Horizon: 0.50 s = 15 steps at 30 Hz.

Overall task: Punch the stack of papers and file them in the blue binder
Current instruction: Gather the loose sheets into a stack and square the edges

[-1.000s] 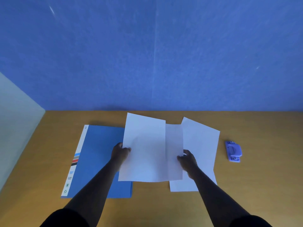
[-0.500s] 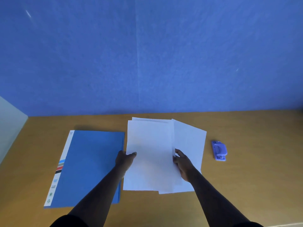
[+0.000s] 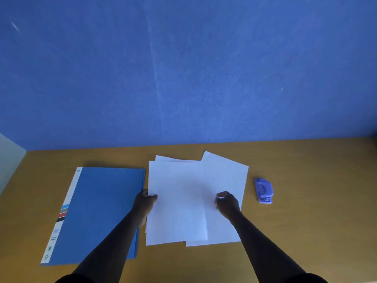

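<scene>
Several white papers [image 3: 179,201] lie fanned and uneven on the wooden desk [image 3: 306,231], one sheet skewed out to the right. My left hand [image 3: 145,202] grips the left edge of the papers, thumb on top. My right hand [image 3: 226,204] rests on the papers near their right side, fingers curled and pinching a sheet. The blue binder [image 3: 98,213] lies closed and flat just left of the papers, its white spine strip facing left. A small purple hole punch [image 3: 263,190] sits on the desk to the right of the papers, apart from them.
A blue wall [image 3: 183,68] rises straight behind the desk. A pale panel [image 3: 8,160] stands at the left edge. Bare wood shows right of the punch and along the front edge.
The lifted sheets have come down onto the desk and drawn closer together into a rough pile. Both hands have stayed at the pile's sides; the view has shifted.
</scene>
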Each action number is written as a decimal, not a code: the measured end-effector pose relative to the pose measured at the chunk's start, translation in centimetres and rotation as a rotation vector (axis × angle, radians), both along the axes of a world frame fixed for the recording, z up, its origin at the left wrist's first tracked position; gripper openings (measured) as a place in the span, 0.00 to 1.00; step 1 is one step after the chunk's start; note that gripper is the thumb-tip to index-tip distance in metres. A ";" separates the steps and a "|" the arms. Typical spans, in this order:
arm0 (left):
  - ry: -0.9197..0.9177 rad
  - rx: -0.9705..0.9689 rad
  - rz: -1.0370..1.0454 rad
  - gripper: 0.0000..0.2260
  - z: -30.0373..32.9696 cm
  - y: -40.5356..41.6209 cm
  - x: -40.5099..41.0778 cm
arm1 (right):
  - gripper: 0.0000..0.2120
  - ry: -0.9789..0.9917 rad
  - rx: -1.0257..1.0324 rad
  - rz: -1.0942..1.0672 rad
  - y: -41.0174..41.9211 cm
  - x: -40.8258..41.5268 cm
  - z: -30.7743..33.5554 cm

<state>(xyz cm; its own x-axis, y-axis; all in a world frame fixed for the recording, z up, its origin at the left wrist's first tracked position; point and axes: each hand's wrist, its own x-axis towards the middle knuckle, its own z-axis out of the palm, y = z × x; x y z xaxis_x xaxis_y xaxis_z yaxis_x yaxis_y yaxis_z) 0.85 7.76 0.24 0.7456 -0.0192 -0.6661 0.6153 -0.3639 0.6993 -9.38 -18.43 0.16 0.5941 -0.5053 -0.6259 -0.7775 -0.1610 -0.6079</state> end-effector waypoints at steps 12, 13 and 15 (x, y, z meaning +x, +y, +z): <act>-0.187 0.325 0.018 0.07 0.0 0.5 -0.5 | 0.44 0.367 -0.462 -0.075 -1.5 -0.9 -1.8; -0.194 0.329 0.022 0.07 0.1 0.5 -0.6 | 0.43 0.371 -0.455 -0.070 -1.8 -0.9 -1.9; -0.207 0.334 0.035 0.09 0.3 0.5 -0.6 | 0.40 0.327 -0.387 -0.127 -2.5 -0.7 -2.1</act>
